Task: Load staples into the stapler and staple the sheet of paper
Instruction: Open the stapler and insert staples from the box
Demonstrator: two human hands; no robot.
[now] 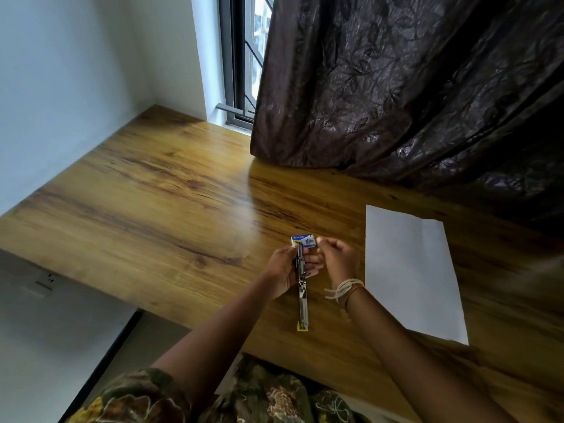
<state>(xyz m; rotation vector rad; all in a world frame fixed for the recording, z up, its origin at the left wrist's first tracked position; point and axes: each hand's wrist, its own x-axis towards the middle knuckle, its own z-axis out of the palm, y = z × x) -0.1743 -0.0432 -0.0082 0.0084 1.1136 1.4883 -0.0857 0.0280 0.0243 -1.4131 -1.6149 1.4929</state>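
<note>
The slim silver metal stapler (pixel 301 282), swung fully open into one long strip with a yellow tip at its near end, lies over the wooden desk near the near edge, roughly midway along it. The left hand (pixel 287 270) grips the far half of the stapler, fingers curled round it from the left and the thumb on its upper side; the near half runs free toward the person, and whether it touches the desk cannot be told. Just beyond the stapler's far end sits a small blue-and-white cardboard staple box (pixel 303 241) on the desk, partly hidden by the fingers. The right hand (pixel 337 257) hovers just right of the stapler with its fingers curled in and the fingertips drawn together near the box; whether they pinch any staples is too small to tell. A bundle of pale threads and a thin orange bangle (pixel 348 291) circle the right wrist.

To the right, apart from the hands, a plain white sheet of paper (pixel 410 271) lies flat on the brown wood-grain desk (pixel 158 190), reaching close to the near edge. A dark purple patterned curtain (pixel 412 87) hangs over the far right corner, beside a window (pixel 244 56) and white wall. A floral-print garment (pixel 259 395) shows at the bottom.
</note>
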